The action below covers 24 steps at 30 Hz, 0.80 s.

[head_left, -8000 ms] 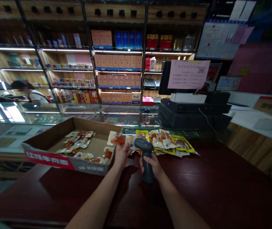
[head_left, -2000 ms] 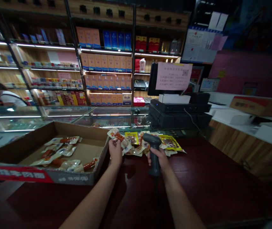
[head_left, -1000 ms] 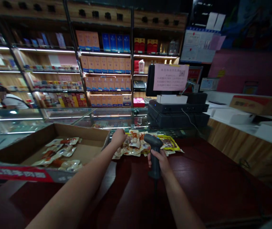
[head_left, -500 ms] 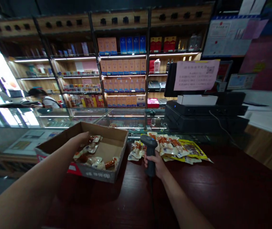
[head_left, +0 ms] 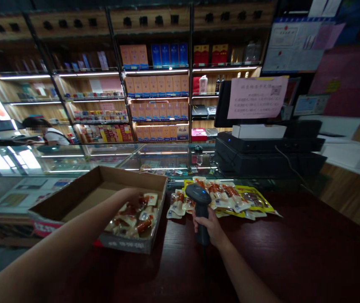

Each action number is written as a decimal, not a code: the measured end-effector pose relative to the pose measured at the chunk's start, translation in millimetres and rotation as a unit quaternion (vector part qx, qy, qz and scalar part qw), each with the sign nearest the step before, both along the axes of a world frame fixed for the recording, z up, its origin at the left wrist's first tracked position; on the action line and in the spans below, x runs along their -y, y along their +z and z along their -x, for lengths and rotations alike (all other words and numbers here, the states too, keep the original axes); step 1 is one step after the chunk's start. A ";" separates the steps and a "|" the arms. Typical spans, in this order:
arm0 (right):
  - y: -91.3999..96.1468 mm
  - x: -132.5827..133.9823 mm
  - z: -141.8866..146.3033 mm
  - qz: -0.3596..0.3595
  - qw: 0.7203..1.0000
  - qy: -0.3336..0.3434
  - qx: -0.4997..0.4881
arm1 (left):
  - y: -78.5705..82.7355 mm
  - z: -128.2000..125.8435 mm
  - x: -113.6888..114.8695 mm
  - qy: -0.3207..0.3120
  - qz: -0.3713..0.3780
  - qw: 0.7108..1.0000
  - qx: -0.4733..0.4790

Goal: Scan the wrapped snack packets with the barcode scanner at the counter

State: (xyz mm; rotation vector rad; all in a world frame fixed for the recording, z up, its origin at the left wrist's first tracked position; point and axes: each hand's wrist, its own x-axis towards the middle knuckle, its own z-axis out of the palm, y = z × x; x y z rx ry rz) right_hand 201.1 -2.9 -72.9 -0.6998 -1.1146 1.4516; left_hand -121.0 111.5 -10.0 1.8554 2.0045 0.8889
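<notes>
**A:** Where is the left hand (head_left: pixel 132 195) working?

**B:** It is reaching into the cardboard box (head_left: pixel 129 177) and hovering right over the snack packets (head_left: pixel 132 221), which are piling up in the box's near right corner. It seems to be touching them. The light is too dim there, so I cannot tell how far the fingers are curling or whether they are pinching a packet.

**A:** And the right hand (head_left: pixel 210 225)?

**B:** It is wrapping fully around the grip of the scanner (head_left: pixel 200 200) and holding it upright just to the right of the box. The scanner's head is pointing away from the person.

**A:** Is anything lying outside the box?

**B:** Loose packets (head_left: pixel 230 198), some clear and some yellow, are spreading over the dark red surface (head_left: pixel 293 252). They are lying just right of the box's far corner, behind the scanner.

**A:** What is standing further off?

**B:** A black till (head_left: pixel 262 153) is sitting beyond the box to the right. Another person (head_left: pixel 46 132) is standing well beyond the box's left side, behind glass.
</notes>
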 end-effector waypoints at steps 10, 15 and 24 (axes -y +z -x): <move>0.3 0.7 1.8 0.006 1.000 -0.010 -0.021 | 3.0 -43.4 12.9 -0.052 0.117 0.974 -0.185; 2.9 -0.8 1.0 0.032 0.999 -0.014 -0.015 | 27.1 -19.8 24.4 -0.005 0.111 0.990 -0.085; 38.8 32.3 -5.5 0.031 0.998 0.034 0.037 | 43.8 -40.7 83.4 -0.010 -0.024 0.830 0.558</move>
